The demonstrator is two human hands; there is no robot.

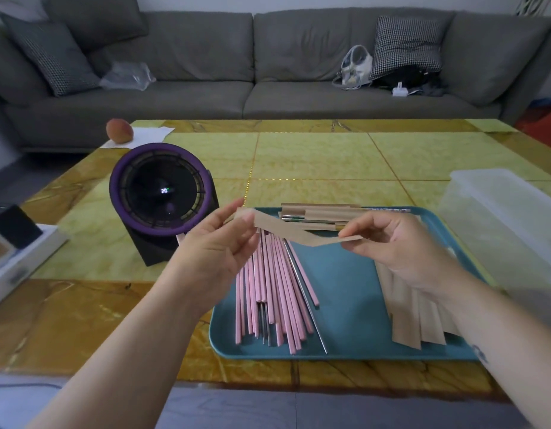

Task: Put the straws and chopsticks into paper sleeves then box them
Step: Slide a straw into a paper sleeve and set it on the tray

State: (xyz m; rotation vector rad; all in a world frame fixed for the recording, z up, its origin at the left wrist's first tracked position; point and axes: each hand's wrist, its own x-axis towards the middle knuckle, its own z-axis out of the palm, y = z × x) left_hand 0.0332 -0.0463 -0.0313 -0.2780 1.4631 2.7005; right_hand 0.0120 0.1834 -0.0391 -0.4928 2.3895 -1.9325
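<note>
A brown paper sleeve [294, 232] hangs in the air above the teal tray [345, 289], sagging in the middle. My left hand [218, 243] pinches its left end and my right hand [398, 243] pinches its right end. Below it, on the tray's left half, lies a pile of pink chopsticks [268, 292] mixed with a few metal straws [305, 298]. Empty paper sleeves [413, 317] are stacked on the tray's right side, partly under my right forearm. Several filled sleeves [317, 216] lie at the tray's far edge.
A clear plastic box [509, 224] stands right of the tray. A purple-rimmed round fan [162, 196] sits left of the tray, with a peach [119, 130] on a napkin behind it. A white tray with dark items is at the far left. A grey sofa lies beyond the table.
</note>
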